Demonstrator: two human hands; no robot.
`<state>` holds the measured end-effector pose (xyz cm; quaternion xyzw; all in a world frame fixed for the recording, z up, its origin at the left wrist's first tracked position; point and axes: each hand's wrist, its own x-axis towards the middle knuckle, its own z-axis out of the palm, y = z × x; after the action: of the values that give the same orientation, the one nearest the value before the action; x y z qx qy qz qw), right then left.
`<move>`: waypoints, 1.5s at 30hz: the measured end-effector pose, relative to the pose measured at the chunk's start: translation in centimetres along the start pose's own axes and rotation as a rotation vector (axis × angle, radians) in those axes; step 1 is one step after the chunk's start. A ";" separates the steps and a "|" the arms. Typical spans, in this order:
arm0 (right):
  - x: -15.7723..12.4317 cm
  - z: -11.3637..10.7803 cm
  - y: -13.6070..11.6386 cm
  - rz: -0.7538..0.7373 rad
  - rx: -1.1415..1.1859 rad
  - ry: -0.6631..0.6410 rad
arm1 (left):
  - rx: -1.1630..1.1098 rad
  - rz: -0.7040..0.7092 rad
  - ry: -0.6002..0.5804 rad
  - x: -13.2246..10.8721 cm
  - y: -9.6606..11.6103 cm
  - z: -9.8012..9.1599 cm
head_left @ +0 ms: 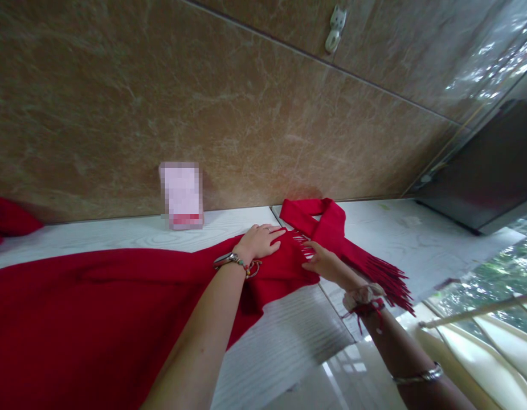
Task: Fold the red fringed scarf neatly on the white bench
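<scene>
A wide red fringed scarf (130, 307) stretches from the left edge across the white wood-grain surface. My left hand (258, 242) lies flat on it near its fringed end, fingers spread. At that end's short fringe, my right hand (325, 262) touches the cloth, thumb and forefinger apart. Its other fingers are partly hidden. Just beyond the right hand, a narrower red scarf strip (318, 225) is looped over itself, and its long fringe (389, 282) fans out beyond my right wrist. Whether the two red pieces are joined, I cannot tell.
A blurred pale pink pack (182, 196) leans against the brown marbled wall (203, 102). More red cloth (9, 219) lies at the far left. A dark box-like object (485, 165) stands at the right, near a railing (481, 310). A white hook (335, 28) is fixed on the wall.
</scene>
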<state>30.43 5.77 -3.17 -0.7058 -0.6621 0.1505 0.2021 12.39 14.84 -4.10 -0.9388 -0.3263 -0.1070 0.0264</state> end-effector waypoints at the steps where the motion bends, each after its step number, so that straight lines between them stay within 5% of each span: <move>1: -0.5 -0.1 0.0 0.002 -0.008 -0.005 | -0.001 0.001 0.000 0.0 0.0 0.0; 11: -2.0 -0.3 -1.4 -0.247 -0.165 0.131 | 0.012 -0.003 -0.015 0.0 0.1 0.0; 15: -2.4 0.4 -2.6 -0.362 -0.231 0.017 | 0.013 -0.014 -0.009 0.0 0.1 -0.2; 19: -4.7 1.1 -1.0 -0.445 -0.253 -0.066 | 0.009 -0.028 -0.015 -0.1 0.2 -0.2; 26: -5.6 -0.2 -0.7 -0.451 -0.260 -0.103 | 0.047 -0.035 0.015 -0.6 0.2 -0.4; 30: -3.9 -0.1 -2.8 -0.511 -0.251 -0.013 | -0.008 -0.067 -0.015 -3.5 -0.1 -1.6; 33: -3.1 0.7 -3.1 -0.567 -0.191 -0.101 | -0.083 -0.046 0.007 -7.4 0.1 -2.5; 37: -2.9 1.2 -2.5 -0.452 -0.148 -0.169 | -0.117 -0.018 -0.062 -12.3 0.9 -3.2; 45: -1.7 0.3 -4.8 -0.350 -0.191 -0.193 | -0.035 -0.146 -0.192 -16.1 2.5 -6.5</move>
<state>25.92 4.28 -1.18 -0.5784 -0.8020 0.1168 0.0931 0.43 2.35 -1.23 -0.9188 -0.3929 -0.0239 -0.0290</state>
